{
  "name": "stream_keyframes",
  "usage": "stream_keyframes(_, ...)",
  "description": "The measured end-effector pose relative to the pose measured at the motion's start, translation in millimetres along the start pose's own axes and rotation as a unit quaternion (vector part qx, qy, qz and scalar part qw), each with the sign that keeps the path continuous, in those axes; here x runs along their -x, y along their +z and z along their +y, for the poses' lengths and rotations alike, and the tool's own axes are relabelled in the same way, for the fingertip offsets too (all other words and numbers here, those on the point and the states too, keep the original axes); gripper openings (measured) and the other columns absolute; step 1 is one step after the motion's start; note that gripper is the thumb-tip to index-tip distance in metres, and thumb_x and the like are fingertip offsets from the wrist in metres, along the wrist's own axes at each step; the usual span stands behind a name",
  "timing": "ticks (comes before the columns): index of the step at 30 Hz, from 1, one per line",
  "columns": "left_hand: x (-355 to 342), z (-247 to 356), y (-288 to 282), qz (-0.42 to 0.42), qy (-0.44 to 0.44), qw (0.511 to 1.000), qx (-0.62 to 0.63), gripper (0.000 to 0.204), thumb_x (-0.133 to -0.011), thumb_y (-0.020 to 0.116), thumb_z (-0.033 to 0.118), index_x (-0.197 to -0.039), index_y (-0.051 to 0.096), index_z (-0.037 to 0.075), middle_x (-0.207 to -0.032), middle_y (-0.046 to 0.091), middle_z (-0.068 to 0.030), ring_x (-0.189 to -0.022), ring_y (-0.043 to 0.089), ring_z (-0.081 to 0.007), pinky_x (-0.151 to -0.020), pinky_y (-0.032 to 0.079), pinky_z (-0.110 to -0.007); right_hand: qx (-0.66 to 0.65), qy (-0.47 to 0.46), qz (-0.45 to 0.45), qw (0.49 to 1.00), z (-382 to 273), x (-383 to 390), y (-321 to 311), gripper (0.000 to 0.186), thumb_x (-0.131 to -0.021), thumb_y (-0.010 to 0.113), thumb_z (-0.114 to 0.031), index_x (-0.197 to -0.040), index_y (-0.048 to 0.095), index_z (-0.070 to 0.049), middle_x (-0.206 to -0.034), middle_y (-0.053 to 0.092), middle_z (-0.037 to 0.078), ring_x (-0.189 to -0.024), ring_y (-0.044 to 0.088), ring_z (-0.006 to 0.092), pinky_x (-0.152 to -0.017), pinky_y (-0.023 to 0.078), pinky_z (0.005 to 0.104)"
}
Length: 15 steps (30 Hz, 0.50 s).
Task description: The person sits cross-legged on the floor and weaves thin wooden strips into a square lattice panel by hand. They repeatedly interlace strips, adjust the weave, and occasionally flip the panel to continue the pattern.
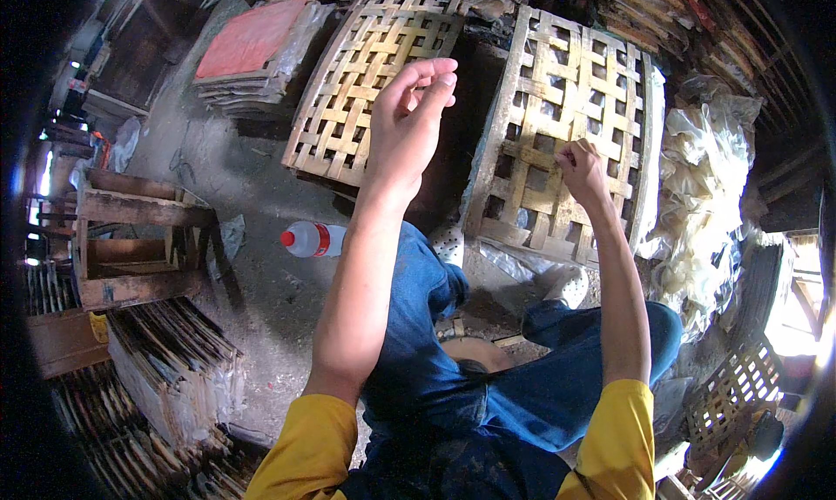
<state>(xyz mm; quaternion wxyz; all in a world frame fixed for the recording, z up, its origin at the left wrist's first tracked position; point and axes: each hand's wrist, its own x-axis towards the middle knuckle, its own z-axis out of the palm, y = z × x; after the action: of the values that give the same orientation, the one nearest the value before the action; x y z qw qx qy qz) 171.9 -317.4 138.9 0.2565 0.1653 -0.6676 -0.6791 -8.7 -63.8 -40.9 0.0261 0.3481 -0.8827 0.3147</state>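
My left hand [411, 121] is raised in front of a woven bamboo lattice panel [341, 134]. Its fingers are loosely bent, with a gap between them and the palm, and nothing shows in it. Over a second woven bamboo lattice panel [544, 186], to the right, my right hand [583, 167] has its fingers curled closed. Whatever they may hold is hidden, and whether they touch the bamboo strips behind them I cannot tell. Both panels lie in front of me, a dark gap between them.
A clear bottle with a red cap [312, 239] lies on the floor left of my knee. Farther off sits a stack of sheets with a red top [252, 38]. Crumpled translucent plastic [701, 195] heaps at right; a wooden frame [139, 239] and stacked boards [174, 361] stand at left.
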Motion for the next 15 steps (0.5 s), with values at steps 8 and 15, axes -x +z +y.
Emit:
stream_keyframes(8,5.0,1.4,-6.0,0.017,-0.005,1.000,-0.003,0.036,-0.097,0.065,0.027,-0.127,0.064,0.007,-0.113,0.066,-0.0026,-0.092,0.060,-0.0084,-0.081,0.045,-0.024,0.020,-0.002,-0.036,0.999,-3.0,-3.0,0.4,0.016,-0.090,0.063,-0.014,-0.094,0.065,0.002,-0.096,0.062,0.020,-0.097,0.056,0.0393,-0.091,0.045,0.0492)
stream_keyframes(15,10.4,2.7,3.2,0.020,-0.008,1.000,-0.014,0.037,-0.098,0.065,0.027,-0.128,0.062,0.006,-0.113,0.065,-0.0022,-0.093,0.059,-0.0088,-0.080,0.045,-0.024,-0.018,-0.007,-0.033,0.999,-4.5,-0.1,-5.8,0.017,-0.091,0.064,-0.015,-0.096,0.064,0.001,-0.095,0.062,0.020,-0.093,0.060,0.0380,-0.084,0.049,0.0469)
